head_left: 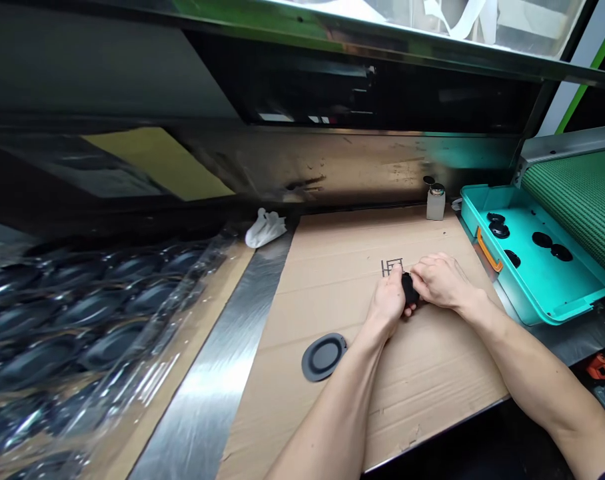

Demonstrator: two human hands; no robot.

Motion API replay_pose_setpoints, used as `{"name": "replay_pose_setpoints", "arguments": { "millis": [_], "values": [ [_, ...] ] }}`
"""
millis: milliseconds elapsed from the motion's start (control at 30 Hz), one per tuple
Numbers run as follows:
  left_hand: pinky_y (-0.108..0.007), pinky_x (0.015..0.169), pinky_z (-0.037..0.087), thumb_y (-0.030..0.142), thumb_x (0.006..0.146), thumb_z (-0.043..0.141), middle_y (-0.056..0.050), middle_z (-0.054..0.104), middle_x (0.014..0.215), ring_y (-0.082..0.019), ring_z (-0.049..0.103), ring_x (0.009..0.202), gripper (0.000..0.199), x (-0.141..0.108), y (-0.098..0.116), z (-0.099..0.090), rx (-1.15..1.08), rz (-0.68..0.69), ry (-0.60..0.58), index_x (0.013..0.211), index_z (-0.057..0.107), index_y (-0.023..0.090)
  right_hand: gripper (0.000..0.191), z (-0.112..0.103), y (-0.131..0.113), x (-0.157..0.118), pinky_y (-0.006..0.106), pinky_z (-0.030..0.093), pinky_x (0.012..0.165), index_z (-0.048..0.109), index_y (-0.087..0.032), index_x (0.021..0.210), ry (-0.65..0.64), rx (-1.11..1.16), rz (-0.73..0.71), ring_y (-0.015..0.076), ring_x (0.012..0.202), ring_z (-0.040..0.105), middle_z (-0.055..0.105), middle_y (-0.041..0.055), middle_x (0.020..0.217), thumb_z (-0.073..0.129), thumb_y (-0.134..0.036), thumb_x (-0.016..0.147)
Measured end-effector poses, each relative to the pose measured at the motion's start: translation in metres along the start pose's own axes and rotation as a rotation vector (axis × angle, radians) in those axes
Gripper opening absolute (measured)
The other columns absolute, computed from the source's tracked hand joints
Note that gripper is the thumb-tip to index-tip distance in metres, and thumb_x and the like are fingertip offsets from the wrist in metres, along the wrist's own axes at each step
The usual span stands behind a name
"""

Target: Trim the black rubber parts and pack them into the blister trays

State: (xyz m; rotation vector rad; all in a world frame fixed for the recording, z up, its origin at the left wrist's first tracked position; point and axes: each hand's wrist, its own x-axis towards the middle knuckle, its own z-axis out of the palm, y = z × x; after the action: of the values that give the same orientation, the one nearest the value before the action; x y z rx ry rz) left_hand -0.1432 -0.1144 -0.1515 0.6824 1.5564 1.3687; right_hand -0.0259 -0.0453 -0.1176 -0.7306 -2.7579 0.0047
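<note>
Over the cardboard sheet point(292, 293), my left hand point(388, 297) is closed around a small black round part point(409, 289). The fingers of my right hand point(440, 280) pinch the same part from its right side. Much of the part is hidden by the fingers, so its full shape does not show. A grey plastic ring-shaped piece point(324, 357), with a raised round rim in its middle, lies flat on the cardboard to the left of my left forearm.
A teal tray point(557, 293) with several black discs point(542, 239) stands at the right, beside a green conveyor belt point(582, 193). A small bottle point(436, 202) and a crumpled white cloth point(265, 228) sit at the back. Clear plastic trays point(82, 313) of dark parts fill the left.
</note>
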Motion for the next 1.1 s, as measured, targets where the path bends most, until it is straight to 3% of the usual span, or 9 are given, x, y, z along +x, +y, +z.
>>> {"name": "replay_pose_setpoints", "arguments": {
  "millis": [167, 400, 567, 700, 800, 900, 1000, 1100],
  "values": [
    [-0.024, 0.03, 0.031, 0.063, 0.093, 0.04, -0.003, 0.052, 0.038, -0.015, 0.045, 0.028, 0.058, 0.002, -0.002, 0.001, -0.055, 0.039, 0.027, 0.059, 0.055, 0.019, 0.027, 0.005, -0.003, 0.0, 0.032, 0.035, 0.083, 0.069, -0.018, 0.097, 0.085, 0.037, 0.03, 0.0191, 0.092, 0.055, 0.068, 0.007, 0.096, 0.044, -0.028, 0.103],
    [-0.024, 0.029, 0.031, 0.058, 0.093, 0.043, -0.003, 0.054, 0.041, -0.015, 0.047, 0.029, 0.05, 0.004, -0.008, -0.002, -0.115, -0.008, -0.014, 0.066, 0.058, 0.018, 0.028, 0.008, -0.002, 0.0, 0.033, 0.035, 0.084, 0.069, -0.018, 0.1, 0.059, 0.009, -0.048, 0.0205, 0.094, 0.054, 0.068, 0.0084, 0.098, 0.042, -0.026, 0.103],
    [-0.023, 0.029, 0.03, 0.051, 0.096, 0.041, -0.007, 0.061, 0.05, -0.014, 0.048, 0.031, 0.049, 0.004, 0.001, -0.01, -0.155, 0.014, -0.048, 0.068, 0.061, 0.015, 0.03, 0.003, 0.0, -0.002, 0.033, 0.035, 0.086, 0.07, -0.019, 0.102, 0.012, 0.02, -0.003, 0.0198, 0.096, 0.056, 0.069, 0.0072, 0.1, 0.042, -0.03, 0.104],
    [-0.022, 0.031, 0.03, 0.042, 0.1, 0.028, -0.01, 0.065, 0.061, -0.012, 0.047, 0.036, 0.052, 0.004, 0.016, -0.017, -0.384, -0.087, -0.039, 0.086, 0.065, 0.009, 0.027, -0.01, 0.013, -0.001, 0.03, 0.037, 0.083, 0.072, -0.02, 0.102, 0.044, 0.068, 0.13, 0.0187, 0.094, 0.059, 0.071, 0.006, 0.099, 0.046, -0.028, 0.101],
    [-0.02, 0.033, 0.031, 0.041, 0.101, 0.025, -0.01, 0.064, 0.064, -0.011, 0.047, 0.04, 0.053, 0.005, 0.023, -0.022, -0.583, -0.187, -0.12, 0.095, 0.064, 0.006, 0.03, -0.022, 0.035, -0.004, 0.028, 0.037, 0.074, 0.072, -0.021, 0.099, 0.108, 0.096, 0.309, 0.0186, 0.087, 0.061, 0.071, 0.0054, 0.094, 0.043, -0.028, 0.101],
    [-0.017, 0.034, 0.033, 0.041, 0.102, 0.024, -0.01, 0.061, 0.067, -0.01, 0.047, 0.043, 0.053, 0.005, 0.026, -0.026, -0.75, -0.27, -0.171, 0.102, 0.062, 0.004, 0.031, -0.027, 0.054, -0.012, 0.03, 0.037, 0.069, 0.072, -0.02, 0.091, 0.004, 0.018, 0.511, 0.0212, 0.08, 0.061, 0.07, 0.0077, 0.086, 0.042, -0.026, 0.099],
    [-0.015, 0.036, 0.037, 0.038, 0.102, 0.022, -0.011, 0.062, 0.071, -0.009, 0.047, 0.046, 0.052, 0.007, 0.026, -0.028, -0.882, -0.324, -0.157, 0.105, 0.06, 0.003, 0.029, -0.02, 0.054, -0.021, 0.033, 0.041, 0.079, 0.071, -0.018, 0.107, 0.044, -0.095, 0.57, 0.0265, 0.098, 0.059, 0.068, 0.0143, 0.109, 0.047, -0.032, 0.099],
    [-0.015, 0.037, 0.04, 0.038, 0.103, 0.02, -0.013, 0.063, 0.075, -0.009, 0.049, 0.049, 0.052, 0.009, 0.027, -0.031, -0.965, -0.348, -0.137, 0.105, 0.059, 0.004, 0.04, -0.009, 0.033, -0.025, 0.039, 0.04, 0.094, 0.065, -0.023, 0.127, 0.105, -0.073, 0.389, 0.0291, 0.115, 0.053, 0.062, 0.0134, 0.127, 0.049, -0.047, 0.099]
  ]
}}
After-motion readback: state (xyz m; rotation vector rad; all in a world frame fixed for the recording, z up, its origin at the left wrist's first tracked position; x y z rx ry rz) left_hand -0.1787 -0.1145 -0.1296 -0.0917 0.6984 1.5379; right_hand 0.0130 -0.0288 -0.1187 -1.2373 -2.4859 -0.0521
